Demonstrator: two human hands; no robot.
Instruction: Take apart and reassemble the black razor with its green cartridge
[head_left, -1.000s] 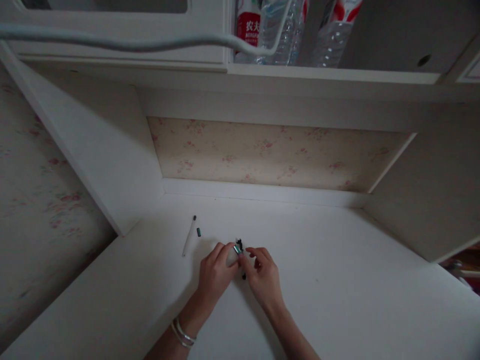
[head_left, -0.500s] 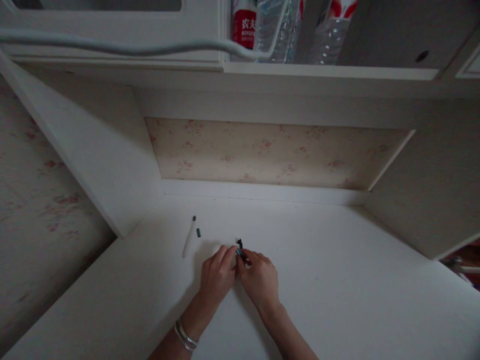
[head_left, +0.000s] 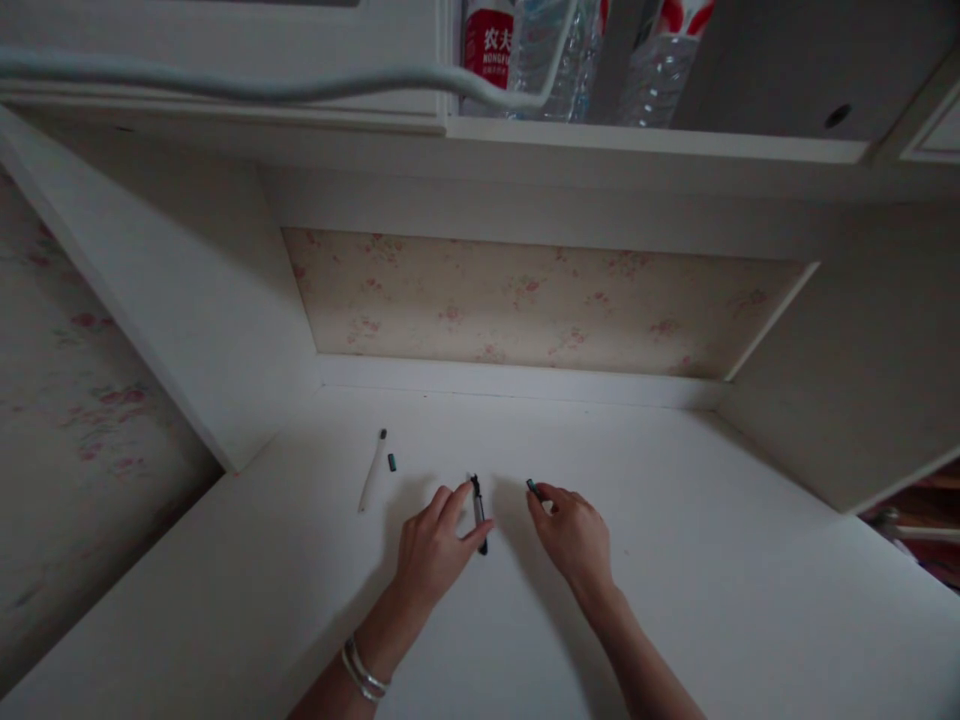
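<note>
My left hand [head_left: 436, 545] has its index finger at the top end of a slim black and grey device [head_left: 479, 508] and its thumb across the lower part. The device's exact kind cannot be made out. To the right, my right hand [head_left: 576, 535] pinches a small dark battery [head_left: 533, 488] with a green band between thumb and index finger, apart from the device. On the white surface left of my hands lie a second dark and green battery [head_left: 391, 462] and a slender white stick with a dark tip [head_left: 371, 475], resembling a toothbrush.
A white desktop [head_left: 690, 600] spreads under my hands, bounded by side panels and a floral back wall [head_left: 525, 300]. Overhead, a shelf [head_left: 660, 142] holds several plastic water bottles [head_left: 491, 45]. A pale curved tube [head_left: 262, 85] crosses in front of the cabinet.
My right hand has moved away to the right from the device with a battery in its fingers. My left hand stays at the device, now more fully visible. The view has shifted slightly.
</note>
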